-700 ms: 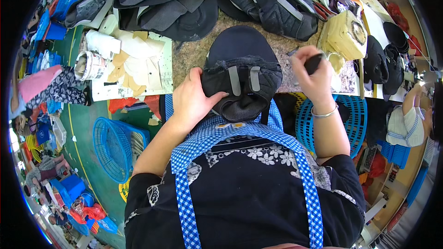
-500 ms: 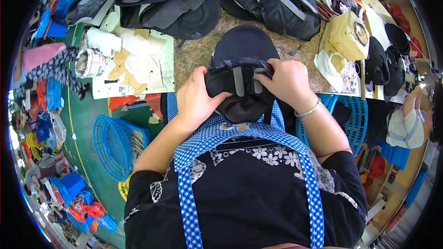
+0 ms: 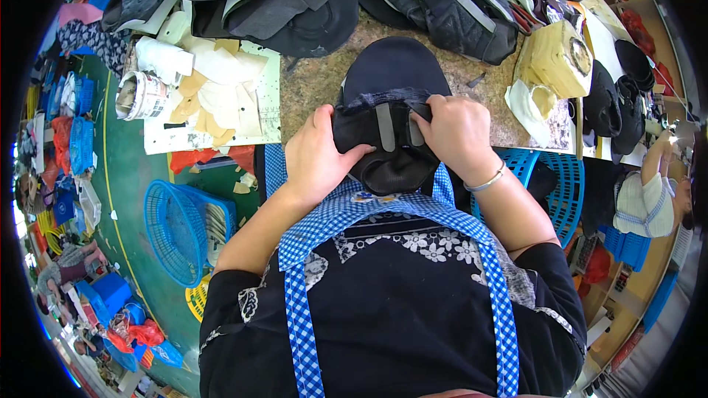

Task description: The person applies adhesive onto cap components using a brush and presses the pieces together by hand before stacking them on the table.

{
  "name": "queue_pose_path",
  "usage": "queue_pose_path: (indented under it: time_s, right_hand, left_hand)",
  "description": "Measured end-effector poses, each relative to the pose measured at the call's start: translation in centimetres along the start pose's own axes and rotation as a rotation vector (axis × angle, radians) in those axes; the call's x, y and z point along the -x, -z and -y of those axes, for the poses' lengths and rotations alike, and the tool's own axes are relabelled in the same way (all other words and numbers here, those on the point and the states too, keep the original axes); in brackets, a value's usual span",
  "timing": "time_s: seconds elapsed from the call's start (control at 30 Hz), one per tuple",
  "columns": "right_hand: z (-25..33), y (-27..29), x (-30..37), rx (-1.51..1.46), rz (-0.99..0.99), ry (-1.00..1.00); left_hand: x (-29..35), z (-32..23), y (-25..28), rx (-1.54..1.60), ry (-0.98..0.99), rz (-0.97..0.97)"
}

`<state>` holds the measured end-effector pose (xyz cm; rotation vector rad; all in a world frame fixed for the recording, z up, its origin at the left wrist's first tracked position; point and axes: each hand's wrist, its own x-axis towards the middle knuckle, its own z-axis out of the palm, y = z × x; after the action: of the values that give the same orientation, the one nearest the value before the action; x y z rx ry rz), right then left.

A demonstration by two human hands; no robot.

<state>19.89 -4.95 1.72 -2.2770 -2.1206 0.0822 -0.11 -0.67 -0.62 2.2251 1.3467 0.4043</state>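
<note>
A black sewn piece (image 3: 398, 173) lies at the table's near edge, in front of my apron. It has soft, puckered folds, two grey strips and a smooth rounded flap (image 3: 396, 66) stretching away across the table; its exact kind I cannot tell. My left hand (image 3: 313, 155) grips its left side, thumb laid over the folds near a grey strip. At the upper right edge, my right hand (image 3: 461, 129) pinches the piece between thumb and bent fingers, close beside the second strip. A bracelet circles the right wrist.
Stacked black pieces (image 3: 295, 11) line the far side. A yellowish block-shaped container (image 3: 557, 59) stands right; pale cut pieces (image 3: 221, 88) and a paper-wrapped tub (image 3: 140, 96) are left. Blue baskets (image 3: 175, 232) sit below the table. Another person (image 3: 645, 195) is at far right.
Both hands keep their hold. The piece's near folds have shifted slightly, and the right fingers have moved a little over the strip. A person at the left has moved farther away.
</note>
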Motion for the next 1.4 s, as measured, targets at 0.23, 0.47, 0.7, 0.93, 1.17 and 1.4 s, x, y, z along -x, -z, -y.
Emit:
queue_pose_path:
  time_s: [0.23, 0.47, 0.7, 0.93, 1.17, 1.4]
  right_hand:
    - [-0.1, -1.7, 0.8, -0.108, -0.224, 0.177]
    - [-1.3, 1.4, -0.5, 0.011, -0.314, -0.011]
    - [-2.4, -0.4, 0.5, -1.030, -0.346, 0.102]
    - [-3.5, 2.1, 1.4, -1.695, 0.157, -0.275]
    - [1.1, -0.1, 1.1, -0.887, 0.015, 0.349]
    - [-8.1, 4.8, 1.6, -1.648, -0.893, -0.244]
  left_hand:
    - [0.0, -0.1, 0.1, 0.015, -0.028, -0.010]
    - [0.0, -0.2, 0.4, 0.015, -0.003, 0.011]
    - [-0.4, -0.2, 0.5, -0.066, -0.044, 0.024]
    - [-0.1, 0.2, 0.1, -0.144, -0.055, 0.016]
    - [-0.4, 0.3, -0.2, -0.119, -0.086, 0.000]
    - [-0.7, 1.0, 1.4, 0.849, 0.101, 0.305]
